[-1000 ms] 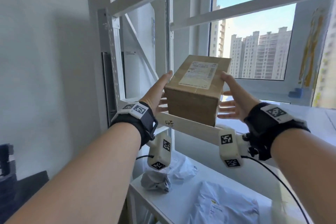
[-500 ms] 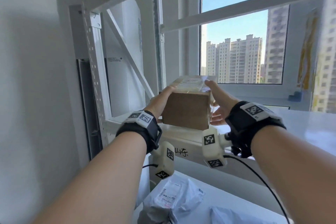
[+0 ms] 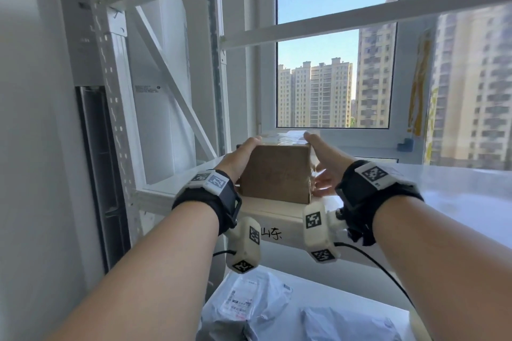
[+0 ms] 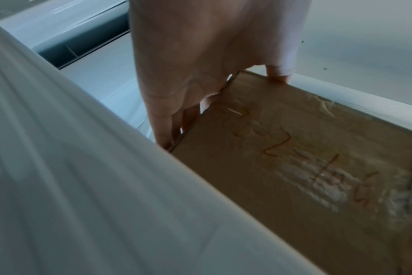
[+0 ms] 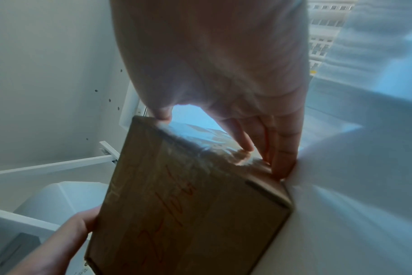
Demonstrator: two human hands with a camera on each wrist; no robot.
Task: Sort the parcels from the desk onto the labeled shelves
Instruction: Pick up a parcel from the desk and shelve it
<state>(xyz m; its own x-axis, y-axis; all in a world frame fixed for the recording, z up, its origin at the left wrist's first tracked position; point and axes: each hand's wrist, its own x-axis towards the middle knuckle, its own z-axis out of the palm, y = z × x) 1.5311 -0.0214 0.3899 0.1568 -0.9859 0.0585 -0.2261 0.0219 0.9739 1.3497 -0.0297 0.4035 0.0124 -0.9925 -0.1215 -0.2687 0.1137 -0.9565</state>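
Observation:
A brown cardboard box [image 3: 274,174] with a taped top stands on the white shelf [image 3: 457,188], near its front edge and above the handwritten label [image 3: 273,232] on the beam. My left hand [image 3: 238,158] lies flat against the box's left side, thumb at the top edge. On the opposite side my right hand [image 3: 324,155] presses with straight fingers, thumb on the top corner. The left wrist view shows the left hand [image 4: 200,55] beside the box [image 4: 306,176], which bears red writing. In the right wrist view the right hand [image 5: 223,55] meets the box [image 5: 188,204].
Two grey poly-bag parcels [image 3: 249,304] [image 3: 346,324] lie on the shelf below. A perforated upright [image 3: 110,91] and a diagonal brace [image 3: 177,91] stand to the left. A crossbeam [image 3: 360,19] runs overhead, with a window behind. The shelf stretches away to the right.
The box has come down from a tilted hold above the shelf's front edge and now sits level on the shelf. Both hands have stayed on its sides.

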